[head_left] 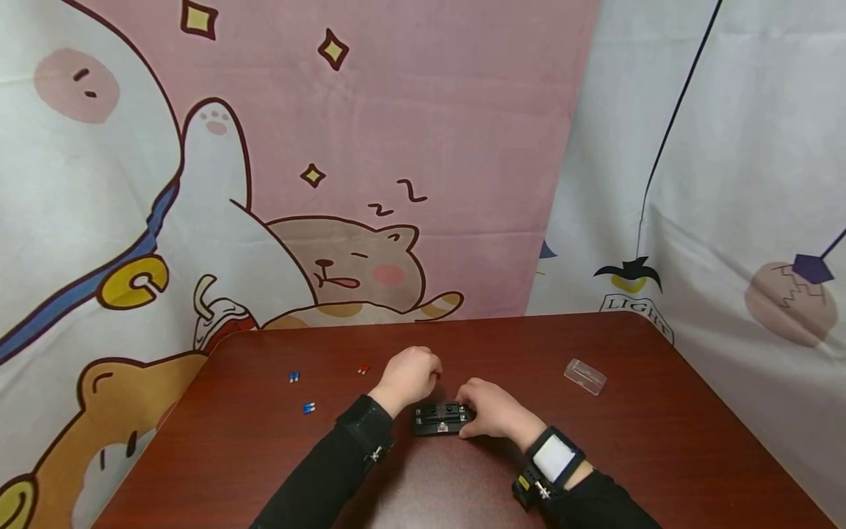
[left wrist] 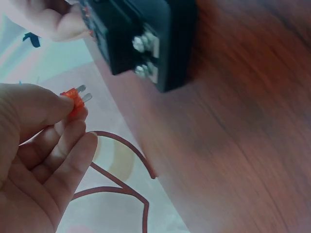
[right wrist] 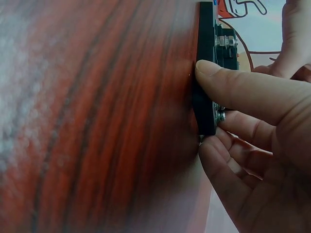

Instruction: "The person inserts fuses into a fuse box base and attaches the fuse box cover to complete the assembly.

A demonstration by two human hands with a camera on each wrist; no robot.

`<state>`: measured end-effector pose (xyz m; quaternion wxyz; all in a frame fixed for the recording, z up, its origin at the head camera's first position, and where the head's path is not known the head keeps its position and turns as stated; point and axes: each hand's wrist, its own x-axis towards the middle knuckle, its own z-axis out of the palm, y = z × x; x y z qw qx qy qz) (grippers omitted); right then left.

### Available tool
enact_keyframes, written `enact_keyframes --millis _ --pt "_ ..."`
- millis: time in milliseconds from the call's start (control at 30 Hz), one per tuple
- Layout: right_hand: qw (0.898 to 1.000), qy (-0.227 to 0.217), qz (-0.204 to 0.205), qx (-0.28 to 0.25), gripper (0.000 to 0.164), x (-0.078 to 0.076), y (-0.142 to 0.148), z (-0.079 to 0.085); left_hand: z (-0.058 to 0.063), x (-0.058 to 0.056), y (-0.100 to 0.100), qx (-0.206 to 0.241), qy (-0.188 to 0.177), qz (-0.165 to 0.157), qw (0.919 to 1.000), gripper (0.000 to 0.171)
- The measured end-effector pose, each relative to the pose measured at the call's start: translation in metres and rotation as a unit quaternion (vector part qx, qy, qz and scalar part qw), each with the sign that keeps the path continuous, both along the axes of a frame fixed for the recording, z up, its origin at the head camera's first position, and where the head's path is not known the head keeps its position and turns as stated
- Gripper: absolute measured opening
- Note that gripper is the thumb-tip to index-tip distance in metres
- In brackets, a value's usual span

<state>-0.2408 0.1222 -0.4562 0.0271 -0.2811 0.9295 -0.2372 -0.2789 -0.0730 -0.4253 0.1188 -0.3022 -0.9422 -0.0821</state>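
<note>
Left hand (head_left: 411, 373) pinches the fuse (left wrist: 77, 98) near the block (head_left: 439, 420); right hand (head_left: 492, 411) grips the block's end on the surface (head_left: 661, 441). Fuse judged light, stiff, easily dropped: hold its body, prongs (left wrist: 87, 97) clear.

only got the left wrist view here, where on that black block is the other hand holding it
Observer: In the head view, the right hand grips the right end of the black block, with the thumb on its near side.
Operator: ok and any more small bits lying around besides the orange piece in the left hand
Observer: Yes, small blue pieces lie in two spots on the left part of the table.
</note>
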Motion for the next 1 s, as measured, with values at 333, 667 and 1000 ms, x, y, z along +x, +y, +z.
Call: enact_keyframes --millis 333,667,1000 --pt "1.0 0.001 0.0 0.005 0.037 -0.001 0.0 -0.002 0.008 0.014 0.003 0.04 -0.039 -0.034 0.9979 0.007" --pt "1.0 0.006 0.006 0.002 0.038 -0.001 0.0 0.0 0.005 0.022 0.009 0.033 -0.041 -0.054 0.9972 0.005" --pt "1.0 0.011 0.007 0.007 0.039 -0.001 0.0 -0.001 0.0 0.025 0.015 0.012 -0.036 -0.051 0.998 0.008"
